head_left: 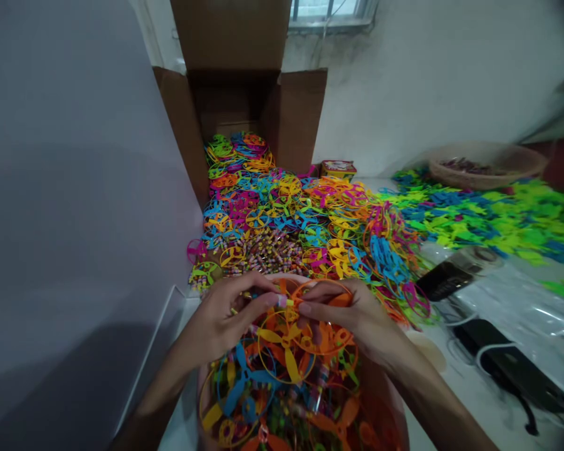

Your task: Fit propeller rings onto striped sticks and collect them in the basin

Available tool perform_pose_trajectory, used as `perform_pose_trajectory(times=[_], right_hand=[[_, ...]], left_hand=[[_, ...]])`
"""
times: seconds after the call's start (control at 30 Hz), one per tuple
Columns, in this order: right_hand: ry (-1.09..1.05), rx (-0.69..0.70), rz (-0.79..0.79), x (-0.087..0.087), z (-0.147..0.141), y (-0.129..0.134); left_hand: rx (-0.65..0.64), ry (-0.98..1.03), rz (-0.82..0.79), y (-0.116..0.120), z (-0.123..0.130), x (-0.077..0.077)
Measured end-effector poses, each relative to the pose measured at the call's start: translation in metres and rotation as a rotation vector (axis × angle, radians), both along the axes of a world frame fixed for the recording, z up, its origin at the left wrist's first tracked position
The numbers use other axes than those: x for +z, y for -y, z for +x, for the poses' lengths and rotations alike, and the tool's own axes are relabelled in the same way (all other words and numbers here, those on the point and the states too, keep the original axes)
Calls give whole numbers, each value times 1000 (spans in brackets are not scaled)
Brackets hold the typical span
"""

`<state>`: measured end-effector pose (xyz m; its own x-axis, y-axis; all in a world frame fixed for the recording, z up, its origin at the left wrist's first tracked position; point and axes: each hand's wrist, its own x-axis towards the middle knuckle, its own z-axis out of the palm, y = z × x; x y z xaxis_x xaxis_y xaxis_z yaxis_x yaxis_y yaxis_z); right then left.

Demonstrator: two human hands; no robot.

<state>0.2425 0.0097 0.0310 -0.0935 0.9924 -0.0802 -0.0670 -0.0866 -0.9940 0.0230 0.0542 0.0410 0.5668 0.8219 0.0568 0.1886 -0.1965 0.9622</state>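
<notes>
My left hand [237, 310] pinches a small striped tube [282, 301] with a yellow tip between thumb and fingers. Touching that tip is an orange ringed propeller [324, 285], its hub gripped by my right hand [343, 307]. Both hands are above a pink basin [397, 407] filled with mixed propellers and striped tubes. Just below my fingers lies a yellow propeller [286, 341], with a blue one [244, 376] to its left.
A heap of colourful propellers [286, 188] spills from a cardboard box [303, 113]. Striped tubes [272, 247] lie before it. At the right are green and blue pieces [489, 213], a basket [489, 181], a dark bottle [451, 275] and a black device [512, 363]. A grey panel [84, 188] stands left.
</notes>
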Motion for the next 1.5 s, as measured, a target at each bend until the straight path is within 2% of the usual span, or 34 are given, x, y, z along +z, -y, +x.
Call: perform_pose_trajectory(times=[0.4,0.6,0.7,0.97,1.13,1.33,1.5], right_hand=[[9,40,58,3,-2,6],[103,44,92,8,-4,13],[87,57,62,8,-8,15],[35,128,12,1,-7,7],[60,154,22,-1,2,3],[39,71,-8,-2,14,6],[47,151,6,-3,9,8]], left_hand=[[2,1,51,1,-2,2],[-33,-117,130,0,-5,3],[-63,-184,214,-2,-5,4],[-61,-218,264,-3,0,-2],[-99,-144,177,-11,-2,-7],[80,-16,143,-18,-17,-2],[14,-13,-64,-3,-6,-1]])
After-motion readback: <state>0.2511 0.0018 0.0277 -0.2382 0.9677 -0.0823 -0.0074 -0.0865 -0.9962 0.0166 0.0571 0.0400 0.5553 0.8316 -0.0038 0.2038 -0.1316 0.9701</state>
